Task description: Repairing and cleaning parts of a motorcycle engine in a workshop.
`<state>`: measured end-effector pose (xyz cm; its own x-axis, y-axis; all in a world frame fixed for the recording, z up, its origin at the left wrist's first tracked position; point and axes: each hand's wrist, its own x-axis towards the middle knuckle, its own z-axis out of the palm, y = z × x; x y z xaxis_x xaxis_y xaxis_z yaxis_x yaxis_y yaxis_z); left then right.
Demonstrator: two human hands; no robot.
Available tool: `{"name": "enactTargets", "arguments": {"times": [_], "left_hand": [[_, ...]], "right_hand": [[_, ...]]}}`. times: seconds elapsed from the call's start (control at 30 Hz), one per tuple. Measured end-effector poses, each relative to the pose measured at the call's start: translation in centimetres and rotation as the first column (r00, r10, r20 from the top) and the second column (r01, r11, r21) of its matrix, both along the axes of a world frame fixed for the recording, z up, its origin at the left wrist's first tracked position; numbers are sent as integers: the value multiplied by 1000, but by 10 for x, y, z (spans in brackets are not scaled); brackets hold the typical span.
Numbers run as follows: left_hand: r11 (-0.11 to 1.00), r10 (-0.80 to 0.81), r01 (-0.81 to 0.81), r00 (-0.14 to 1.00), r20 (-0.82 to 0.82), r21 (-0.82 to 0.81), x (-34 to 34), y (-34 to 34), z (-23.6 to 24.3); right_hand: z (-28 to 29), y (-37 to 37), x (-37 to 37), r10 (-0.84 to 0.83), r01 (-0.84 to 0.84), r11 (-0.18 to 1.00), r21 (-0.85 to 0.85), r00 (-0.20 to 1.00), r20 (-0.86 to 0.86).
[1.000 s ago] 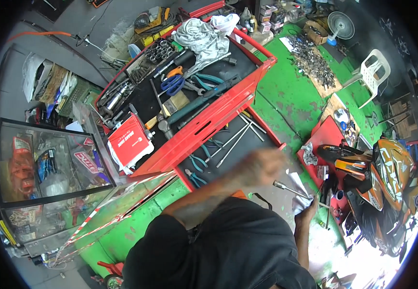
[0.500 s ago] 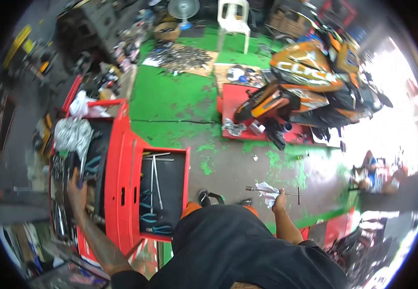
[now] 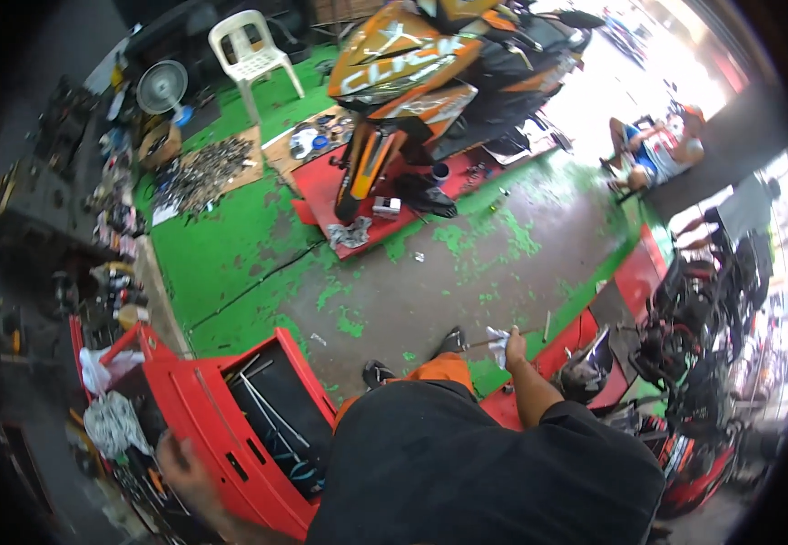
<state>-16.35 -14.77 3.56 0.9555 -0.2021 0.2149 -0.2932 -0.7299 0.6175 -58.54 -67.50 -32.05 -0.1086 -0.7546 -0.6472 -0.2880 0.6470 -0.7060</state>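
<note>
My right hand (image 3: 514, 351) is closed on a metal T-handled tool (image 3: 481, 345) and a white cloth (image 3: 496, 354), low in front of me at the right. My left hand (image 3: 181, 465) is motion-blurred at the lower left, over the top of the red tool chest (image 3: 194, 418), near a grey rag (image 3: 117, 422) and loose tools; I cannot make out whether it holds anything. The chest's open drawer (image 3: 253, 377) shows long T-handled wrenches and pliers with blue grips.
An orange scooter (image 3: 403, 64) stands on a red platform (image 3: 362, 245). A white chair (image 3: 249, 64), a fan (image 3: 160, 89) and spread small parts (image 3: 203, 177) are behind. A seated person (image 3: 657, 150), another person (image 3: 739, 213) and parked motorbikes (image 3: 703, 327) are at the right.
My view has swung rightward and up from the tool chest toward the scooters and people. My left hand went into the chest's top tray; my right hand still holds the tool and cloth.
</note>
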Motion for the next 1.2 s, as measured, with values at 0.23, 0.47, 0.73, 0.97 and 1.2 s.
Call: {"name": "enactTargets", "arguments": {"times": [0.23, 0.47, 0.73, 0.97, 1.2], "left_hand": [[518, -751, 827, 562, -347, 218, -40, -190, -246], [-39, -686, 829, 383, -618, 557, -45, -133, -310], [209, -157, 890, 439, -885, 404, 0, -142, -330], [646, -673, 748, 464, -575, -153, -70, -387, -225], [115, -793, 981, -2, -609, -153, -215, -633, -83]], "right_hand": [[41, 23, 69, 111, -102, 985, -141, 993, 51], [134, 28, 83, 75, -42, 992, -121, 959, 275], [187, -22, 62, -8, 93, 981, -172, 896, 443], [199, -112, 31, 108, -21, 988, -156, 810, 576], [221, -223, -10, 414, -291, 909, -300, 725, 551]]}}
